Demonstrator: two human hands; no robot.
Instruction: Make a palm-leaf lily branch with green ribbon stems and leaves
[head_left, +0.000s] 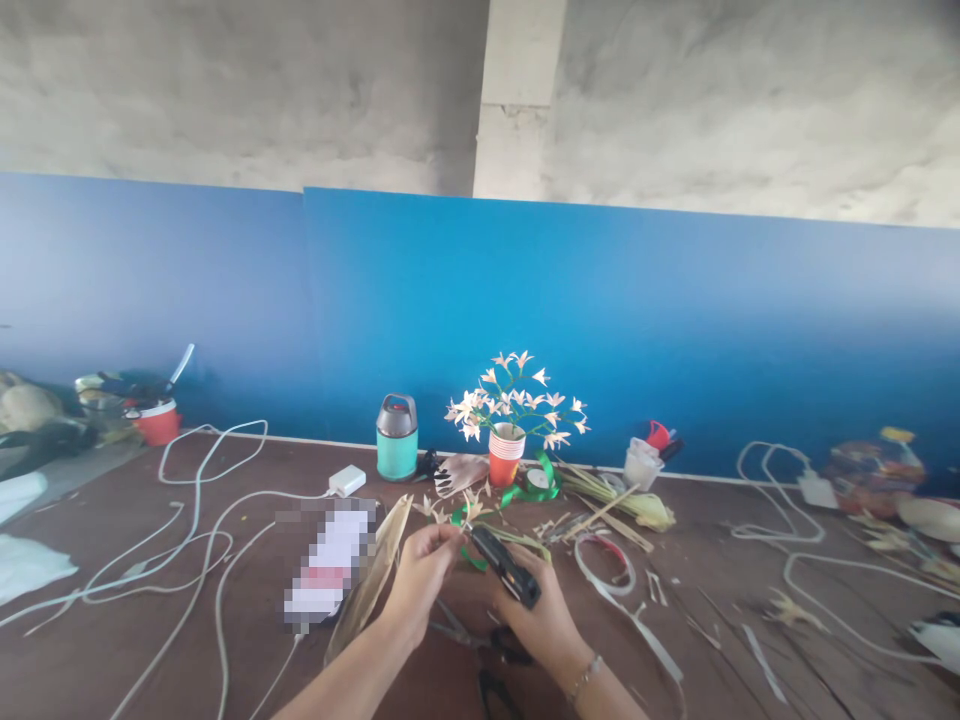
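Observation:
My right hand (541, 612) is wrapped round a black hand tool (504, 565) with a pale tip; its exact kind is unclear. My left hand (424, 572) is closed in a pinch beside that tip, its grip too small to make out. Just beyond the fingertips are a pale star-shaped flower (472, 504) and green ribbon (517, 494). Behind stands a stack of red and white paper cups (506, 458) with a spray of pale flowers (517, 400) on green stems. Scissors (459, 630) lie on the table under my hands, partly hidden.
A dried husk (375, 570) and a blurred phone (328, 565) lie left of my hands, with white cables (196, 520) further left. A teal jar (397, 440) stands behind. To the right are a roll of tape (628, 575), husk strips (622, 500) and a white cup (641, 465) holding tools.

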